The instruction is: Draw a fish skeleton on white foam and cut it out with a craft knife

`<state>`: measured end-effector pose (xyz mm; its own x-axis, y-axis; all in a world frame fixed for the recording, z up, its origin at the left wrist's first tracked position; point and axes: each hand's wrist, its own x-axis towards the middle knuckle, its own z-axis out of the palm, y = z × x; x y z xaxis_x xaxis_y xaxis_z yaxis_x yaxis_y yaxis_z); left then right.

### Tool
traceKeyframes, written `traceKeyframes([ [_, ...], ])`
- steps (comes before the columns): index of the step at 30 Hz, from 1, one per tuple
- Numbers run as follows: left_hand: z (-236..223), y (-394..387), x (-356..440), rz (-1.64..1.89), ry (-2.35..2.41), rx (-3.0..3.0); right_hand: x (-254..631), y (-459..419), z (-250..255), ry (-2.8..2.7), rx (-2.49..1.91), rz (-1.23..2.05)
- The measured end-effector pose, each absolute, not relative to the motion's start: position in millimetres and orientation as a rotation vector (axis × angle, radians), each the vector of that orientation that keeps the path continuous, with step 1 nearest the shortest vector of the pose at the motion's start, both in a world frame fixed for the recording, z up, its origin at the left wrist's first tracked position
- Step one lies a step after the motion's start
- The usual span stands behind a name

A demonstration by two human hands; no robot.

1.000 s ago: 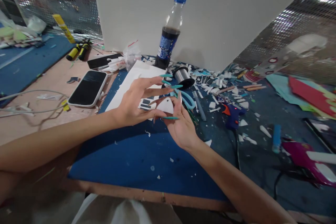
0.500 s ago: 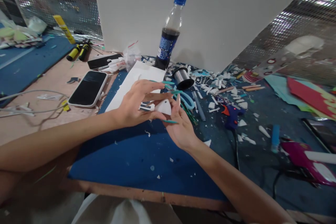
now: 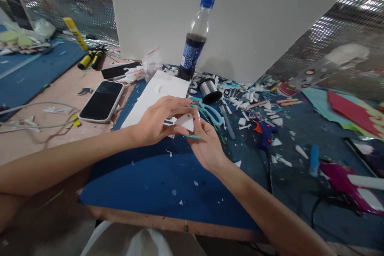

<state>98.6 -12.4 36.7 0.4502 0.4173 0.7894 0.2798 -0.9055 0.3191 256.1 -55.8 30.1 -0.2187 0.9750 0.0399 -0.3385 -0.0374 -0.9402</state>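
We see a white board [image 3: 240,20] across the top, a blue mat [image 3: 168,184] at lower centre, and paper [image 3: 162,88] and a bottle [image 3: 192,54] above our hands. At frame centre, our left hand [image 3: 157,120] and right hand [image 3: 207,140] grip a small white piece [image 3: 185,122] between curled fingers. Just right lie blue handles [image 3: 216,117], then a spool [image 3: 208,89] above.

At back: cola btl [image 3: 190,54] in front of white board [image 3: 240,20]. On L: phone [image 3: 102,101] flat nr cable [image 3: 45,104], w/ yel. stick [image 3: 75,33] + 2 blk/yel. tools [image 3: 97,58] farther back. Far R: red paper [image 3: 354,114] over teal sheet [image 3: 318,102].
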Motion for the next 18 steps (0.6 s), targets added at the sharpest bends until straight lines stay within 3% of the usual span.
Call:
traceKeyframes([
  [6,35,-7,100,1.448,0.866,2.633,269,-47,33,-1.222,-0.844,1.324],
  [18,32,-4,99,1.497,0.769,2.674,270,-45,33,-1.242,-1.008,1.269],
])
